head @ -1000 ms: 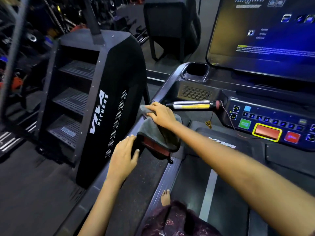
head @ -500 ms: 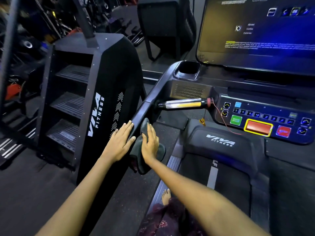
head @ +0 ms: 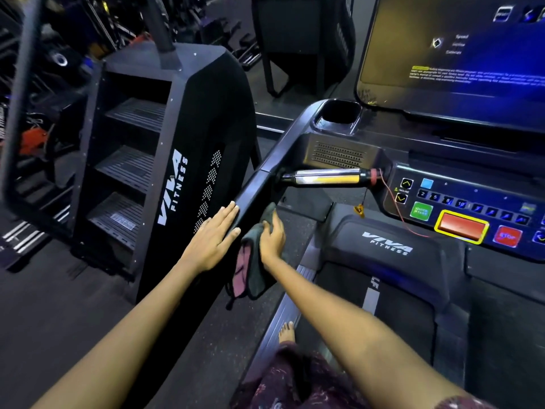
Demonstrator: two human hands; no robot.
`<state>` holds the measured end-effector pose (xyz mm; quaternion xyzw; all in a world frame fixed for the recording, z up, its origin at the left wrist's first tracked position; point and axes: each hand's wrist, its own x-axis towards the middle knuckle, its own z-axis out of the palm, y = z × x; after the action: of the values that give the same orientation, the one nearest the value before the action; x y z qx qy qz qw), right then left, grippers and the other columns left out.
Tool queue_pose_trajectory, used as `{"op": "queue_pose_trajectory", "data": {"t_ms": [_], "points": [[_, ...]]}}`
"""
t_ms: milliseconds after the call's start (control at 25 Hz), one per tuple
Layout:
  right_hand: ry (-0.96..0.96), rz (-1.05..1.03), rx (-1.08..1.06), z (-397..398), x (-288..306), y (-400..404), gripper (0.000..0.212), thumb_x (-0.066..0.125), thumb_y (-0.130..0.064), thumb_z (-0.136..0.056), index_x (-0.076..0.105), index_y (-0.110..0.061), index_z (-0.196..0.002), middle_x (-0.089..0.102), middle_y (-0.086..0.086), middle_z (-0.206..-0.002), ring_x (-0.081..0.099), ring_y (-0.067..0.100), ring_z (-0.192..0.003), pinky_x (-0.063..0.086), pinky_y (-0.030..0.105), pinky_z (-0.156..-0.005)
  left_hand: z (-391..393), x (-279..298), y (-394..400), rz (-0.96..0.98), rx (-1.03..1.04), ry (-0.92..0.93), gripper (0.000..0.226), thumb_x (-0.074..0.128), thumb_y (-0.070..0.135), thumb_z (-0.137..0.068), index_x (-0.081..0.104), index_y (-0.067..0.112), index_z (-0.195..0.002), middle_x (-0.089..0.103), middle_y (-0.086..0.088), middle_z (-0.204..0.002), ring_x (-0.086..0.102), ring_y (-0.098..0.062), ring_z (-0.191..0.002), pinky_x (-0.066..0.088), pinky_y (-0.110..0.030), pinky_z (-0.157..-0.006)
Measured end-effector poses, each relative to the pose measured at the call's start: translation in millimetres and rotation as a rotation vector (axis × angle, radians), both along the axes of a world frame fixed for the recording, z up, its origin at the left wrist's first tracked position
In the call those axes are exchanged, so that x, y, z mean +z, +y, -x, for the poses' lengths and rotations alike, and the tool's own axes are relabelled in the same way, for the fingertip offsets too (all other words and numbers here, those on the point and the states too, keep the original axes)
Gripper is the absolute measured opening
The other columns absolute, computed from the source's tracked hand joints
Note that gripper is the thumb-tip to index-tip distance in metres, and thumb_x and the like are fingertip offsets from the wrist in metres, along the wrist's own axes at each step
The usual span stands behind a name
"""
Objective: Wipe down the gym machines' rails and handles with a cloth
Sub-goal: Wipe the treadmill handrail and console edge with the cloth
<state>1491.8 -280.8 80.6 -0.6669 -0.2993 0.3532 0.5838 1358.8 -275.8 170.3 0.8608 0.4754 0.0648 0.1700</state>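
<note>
I stand on a black treadmill. Its left side rail (head: 265, 178) slopes down from the console towards me. My left hand (head: 212, 240) lies flat on the rail's outer side, fingers straight. My right hand (head: 272, 240) presses a grey cloth (head: 253, 278) with a pink underside against the rail's inner side, fingers fairly straight. The cloth's lower part hangs loose below my hand. A chrome grip handle (head: 327, 176) juts from the console just above and right of my hands.
A black stair-climber machine (head: 188, 160) stands close to the left of the rail. The button console (head: 460, 208), a lit screen (head: 457, 54) and a cup holder (head: 339, 113) are ahead to the right. My bare foot (head: 286, 332) rests by the belt (head: 383, 305).
My right hand slid the cloth down the rail, away from the chrome handle and towards me. My left hand let go of the cloth's edge and moved flat onto the rail's outer side.
</note>
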Motion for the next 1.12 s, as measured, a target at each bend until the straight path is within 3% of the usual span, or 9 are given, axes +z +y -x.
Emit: {"op": "queue_pose_trajectory", "data": {"t_ms": [200, 360, 520, 600, 680, 800, 880, 1000, 1120], "points": [[0.029, 0.192, 0.010, -47, 21, 43, 0.043, 0.041, -0.008, -0.097, 0.046, -0.015, -0.139, 0.052, 0.012, -0.136, 0.048, 0.031, -0.123, 0.038, 0.031, -0.098, -1, 1, -3, -0.007, 0.008, -0.004, 0.053, 0.029, 0.036, -0.101, 0.013, 0.024, -0.149, 0.005, 0.012, -0.157, 0.006, -0.008, -0.145, 0.009, -0.036, -0.117], [0.000, 0.119, 0.108, -27, 16, 11, 0.042, 0.042, -0.009, -0.098, 0.041, -0.010, -0.140, 0.045, 0.008, -0.142, 0.042, 0.025, -0.130, 0.032, 0.022, -0.099, -1, 2, 1, -0.017, 0.005, -0.006, 0.052, 0.030, 0.033, -0.101, 0.014, 0.021, -0.149, 0.007, 0.008, -0.157, 0.007, -0.011, -0.145, 0.013, -0.038, -0.118], [0.078, 0.205, 0.014, -54, 22, 49, 0.041, 0.037, -0.008, -0.097, 0.050, -0.017, -0.134, 0.058, 0.013, -0.126, 0.055, 0.027, -0.103, 0.039, 0.026, -0.080, -1, 3, -2, -0.035, 0.009, -0.004, 0.051, 0.031, 0.032, -0.101, 0.015, 0.020, -0.149, 0.008, 0.007, -0.157, 0.007, -0.012, -0.145, 0.013, -0.037, -0.118], [0.071, 0.246, 0.008, -57, 24, 54, 0.040, 0.037, -0.009, -0.095, 0.056, -0.019, -0.130, 0.062, 0.014, -0.119, 0.053, 0.023, -0.089, 0.038, 0.027, -0.072, -1, 2, -2, -0.042, 0.013, -0.001, 0.051, 0.032, 0.032, -0.101, 0.018, 0.020, -0.149, 0.011, 0.007, -0.157, 0.009, -0.013, -0.145, 0.014, -0.037, -0.117], [0.060, 0.219, 0.042, -44, 20, 42, 0.041, 0.039, -0.010, -0.095, 0.055, -0.021, -0.131, 0.062, 0.010, -0.121, 0.055, 0.023, -0.093, 0.040, 0.026, -0.075, -2, 1, 0, -0.055, 0.010, 0.014, 0.050, 0.032, 0.032, -0.101, 0.019, 0.021, -0.149, 0.012, 0.007, -0.157, 0.010, -0.013, -0.145, 0.014, -0.038, -0.117], [0.102, 0.146, 0.132, -30, 25, 14, 0.043, 0.047, -0.012, -0.096, 0.046, -0.019, -0.138, 0.054, 0.004, -0.134, 0.051, 0.022, -0.121, 0.041, 0.026, -0.097, -2, 2, -2, -0.077, 0.008, -0.010, 0.048, 0.032, 0.031, -0.101, 0.025, 0.019, -0.147, 0.018, 0.005, -0.156, 0.013, -0.015, -0.145, 0.013, -0.038, -0.116], [0.074, 0.099, 0.251, -33, 35, -8, 0.045, 0.051, -0.010, -0.094, 0.044, -0.012, -0.139, 0.049, 0.005, -0.139, 0.046, 0.020, -0.128, 0.036, 0.024, -0.104, -2, 2, -7, -0.089, 0.030, -0.051, 0.046, 0.031, 0.032, -0.101, 0.031, 0.018, -0.145, 0.024, 0.003, -0.155, 0.017, -0.015, -0.144, 0.013, -0.038, -0.116], [-0.215, 0.038, 0.373, -42, 55, -40, 0.047, 0.060, -0.005, -0.088, 0.051, -0.007, -0.134, 0.055, 0.010, -0.132, 0.050, 0.020, -0.124, 0.036, 0.018, -0.099, -11, 8, -10, -0.107, 0.131, -0.076, 0.046, 0.032, 0.041, -0.099, 0.054, 0.011, -0.127, 0.047, -0.008, -0.141, 0.033, -0.022, -0.137, 0.017, -0.042, -0.114], [-0.385, 0.017, 0.264, -47, 68, -80, 0.061, 0.073, -0.006, -0.077, 0.049, -0.006, -0.133, 0.051, 0.018, -0.126, 0.050, 0.026, -0.118, 0.035, 0.021, -0.096, -45, 26, -18, -0.111, 0.161, -0.129, 0.059, 0.040, 0.058, -0.090, 0.065, 0.005, -0.089, 0.066, -0.018, -0.103, 0.053, -0.033, -0.114, 0.035, -0.040, -0.099]]}}
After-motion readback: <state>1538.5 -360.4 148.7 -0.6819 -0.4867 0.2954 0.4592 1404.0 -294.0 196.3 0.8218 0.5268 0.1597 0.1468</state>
